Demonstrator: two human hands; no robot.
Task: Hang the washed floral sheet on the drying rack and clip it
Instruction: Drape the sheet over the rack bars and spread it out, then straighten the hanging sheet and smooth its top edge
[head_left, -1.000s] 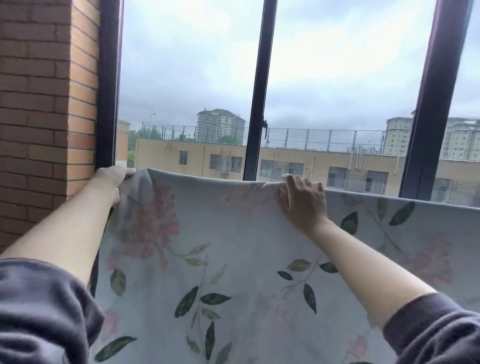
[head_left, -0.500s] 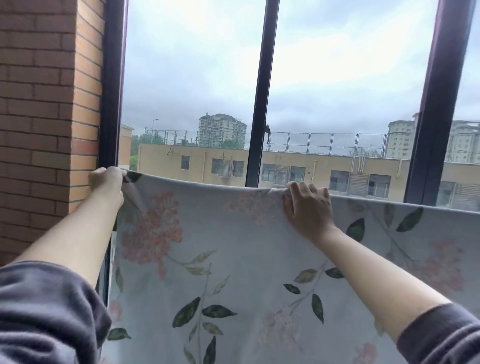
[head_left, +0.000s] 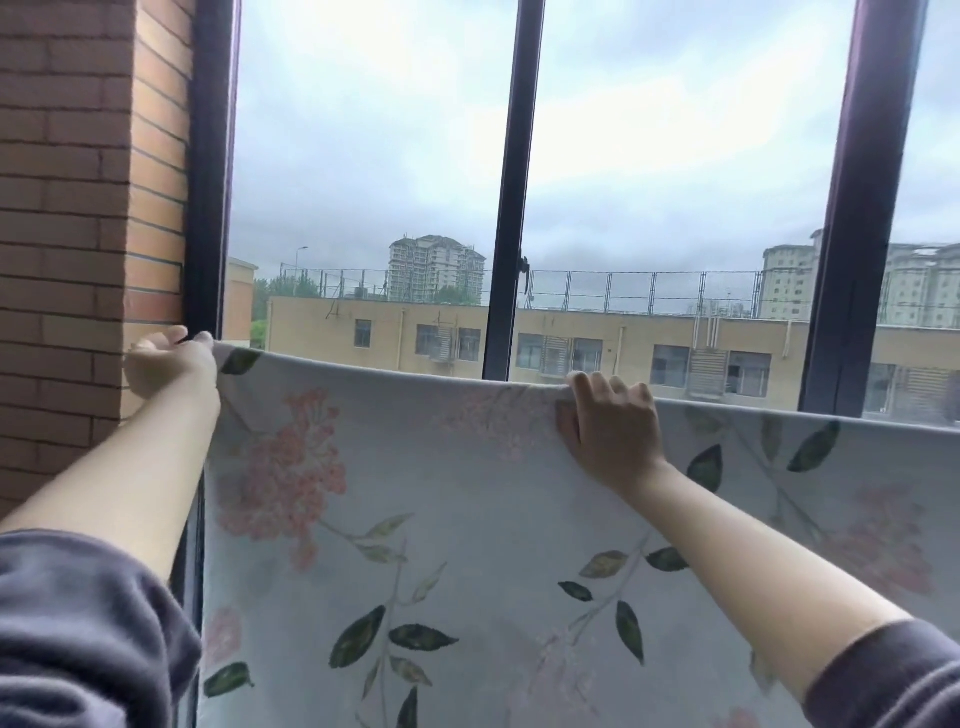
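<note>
The floral sheet (head_left: 467, 519), pale blue-grey with pink flowers and green leaves, hangs spread across the lower half of the view, its top edge running level from left to right. My left hand (head_left: 166, 364) grips the sheet's top left corner beside the brick wall. My right hand (head_left: 613, 426) holds the top edge near the middle, fingers hooked over it and thumb on the near face. The drying rack's bar is hidden under the folded top edge. No clip is in view.
A brick wall (head_left: 78, 234) stands close on the left. Directly behind the sheet is a large window with dark frames (head_left: 511, 182), a handle on the middle post. Buildings and grey sky lie beyond the glass.
My left hand has pulled the corner further left toward the wall, drawing the top edge straighter and tauter. My right hand keeps its hold on the edge.
</note>
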